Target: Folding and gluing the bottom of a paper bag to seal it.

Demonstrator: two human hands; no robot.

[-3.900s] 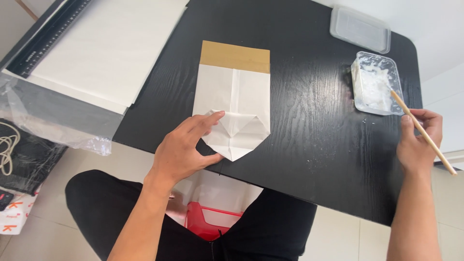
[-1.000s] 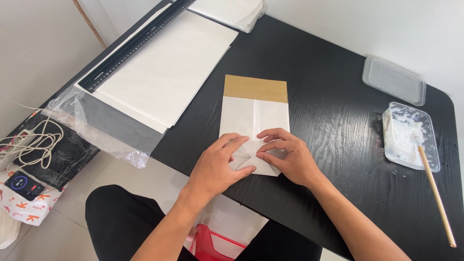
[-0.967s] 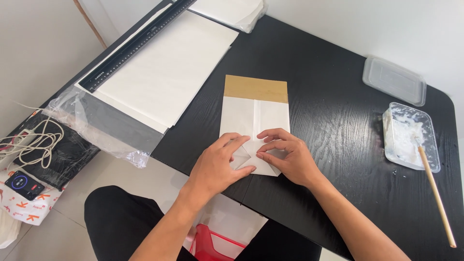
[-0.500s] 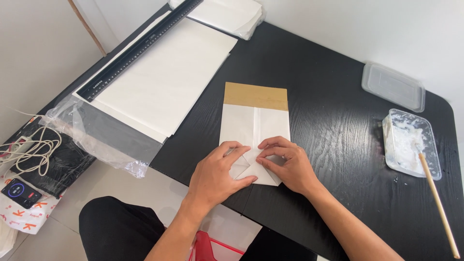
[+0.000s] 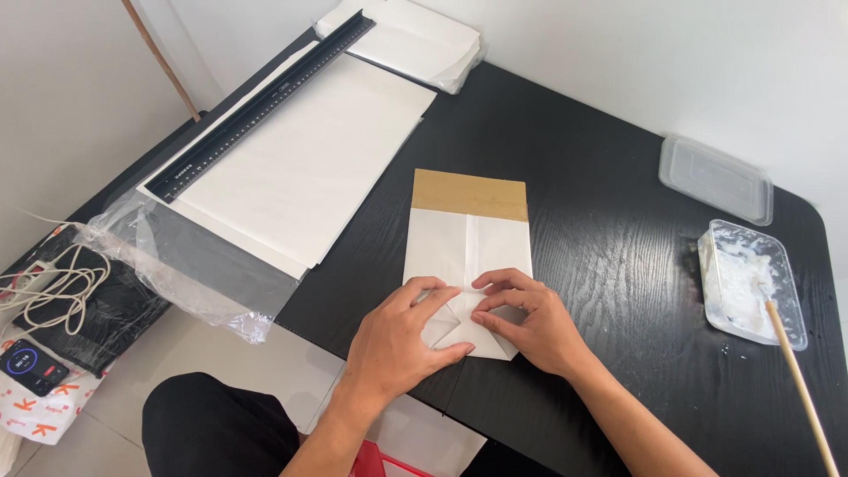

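Note:
A flat white paper bag [image 5: 466,252] with a brown band along its far end lies on the black table [image 5: 609,212]. Its near end is folded into flaps. My left hand [image 5: 402,340] lies flat on the left flap, fingers spread. My right hand [image 5: 530,322] presses the folded flaps from the right, fingertips meeting the left hand's at the bag's middle seam. Neither hand grips anything.
A clear tub of white paste [image 5: 751,283] stands at the right with a wooden stick [image 5: 799,380] resting in it; its lid [image 5: 715,179] lies behind. Large white sheets [image 5: 309,159], a black ruler [image 5: 261,106] and clear plastic wrap [image 5: 194,265] lie at the left. Cables and a phone are on the floor.
Earlier my right hand held the wooden stick by the paste tub; the stick now rests in the tub and both hands press the bag's folded end. The view has shifted slightly.

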